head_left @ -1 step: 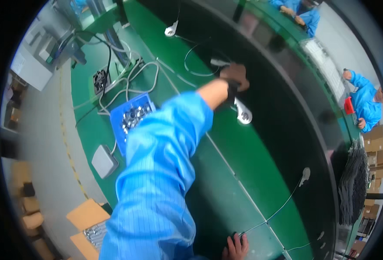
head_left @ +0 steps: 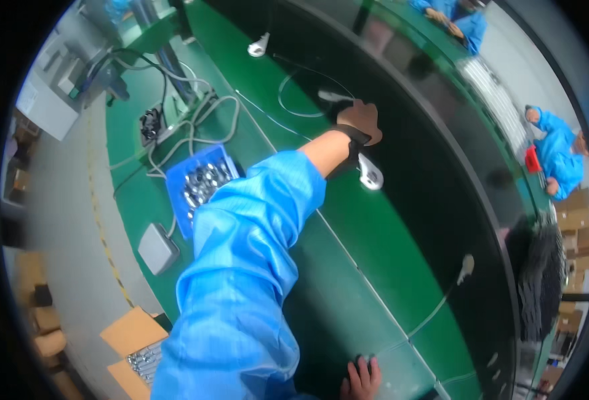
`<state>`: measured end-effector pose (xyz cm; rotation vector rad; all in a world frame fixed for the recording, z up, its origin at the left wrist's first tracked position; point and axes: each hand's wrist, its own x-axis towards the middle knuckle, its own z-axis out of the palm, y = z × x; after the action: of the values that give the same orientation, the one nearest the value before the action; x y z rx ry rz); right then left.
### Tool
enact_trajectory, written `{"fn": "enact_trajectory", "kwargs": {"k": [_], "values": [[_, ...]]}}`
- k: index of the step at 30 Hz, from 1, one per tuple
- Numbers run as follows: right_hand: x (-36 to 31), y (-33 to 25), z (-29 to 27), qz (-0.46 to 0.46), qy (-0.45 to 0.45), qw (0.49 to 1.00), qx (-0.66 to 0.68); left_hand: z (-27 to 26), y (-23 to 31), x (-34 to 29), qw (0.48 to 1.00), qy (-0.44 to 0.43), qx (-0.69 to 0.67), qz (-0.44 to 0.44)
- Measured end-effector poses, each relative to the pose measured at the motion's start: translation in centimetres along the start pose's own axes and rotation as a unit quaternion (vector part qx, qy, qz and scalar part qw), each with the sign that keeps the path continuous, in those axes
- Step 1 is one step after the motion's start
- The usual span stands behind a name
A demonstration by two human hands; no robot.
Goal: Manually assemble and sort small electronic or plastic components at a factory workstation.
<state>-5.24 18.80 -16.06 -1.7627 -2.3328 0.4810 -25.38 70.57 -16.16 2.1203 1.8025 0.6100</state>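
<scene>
My left hand [head_left: 360,122], with a dark band at the wrist, reaches out over the black belt. Its fingers are curled out of sight and in shade, so I cannot tell what they hold. Beside its fingertips is a pale elongated part [head_left: 334,97], blurred, near a thin looped cable [head_left: 281,97]. Just nearer than the wrist lies a white part with a round end [head_left: 371,175]. My right hand [head_left: 361,380] rests at the lower edge on the green table [head_left: 348,300], fingers apart, close to the end of a thin cable [head_left: 434,319].
A blue bin [head_left: 178,200] of shiny metal pieces and a pale box-like pedal [head_left: 158,249] sit left of my arm. Grey cables [head_left: 231,123] curl around a stand. More white parts [head_left: 258,47] lie along the black belt [head_left: 441,200]. Two people in blue work across it.
The whole view has shifted slightly left. My left hand stays over the belt, its back showing a little more clearly. My right hand remains on the table.
</scene>
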Motion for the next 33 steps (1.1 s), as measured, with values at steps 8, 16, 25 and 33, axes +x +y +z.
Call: {"fn": "enact_trajectory", "kwargs": {"k": [8, 16, 25, 33], "values": [[-1.4, 0.4, -0.7, 0.005, 0.012, 1.0, 0.004, 2.6, 5.3, -8.9, 0.995, 0.099, 0.01, 0.006], [-7.4, 3.5, -8.8, 0.229, 0.24, 0.936, 0.116, -3.8, 20.4, -29.2, 0.895, -0.107, -0.424, 0.087], [-17.9, 1.9, -14.4, 0.17, 0.245, 0.901, 0.314, -5.2, 30.1, -49.6, 0.597, -0.501, -0.623, 0.061], [-28.2, 3.4, -14.8, 0.261, 0.334, 0.796, 0.432, -2.6, 39.0, -59.1, 0.685, -0.415, -0.594, 0.069]]}}
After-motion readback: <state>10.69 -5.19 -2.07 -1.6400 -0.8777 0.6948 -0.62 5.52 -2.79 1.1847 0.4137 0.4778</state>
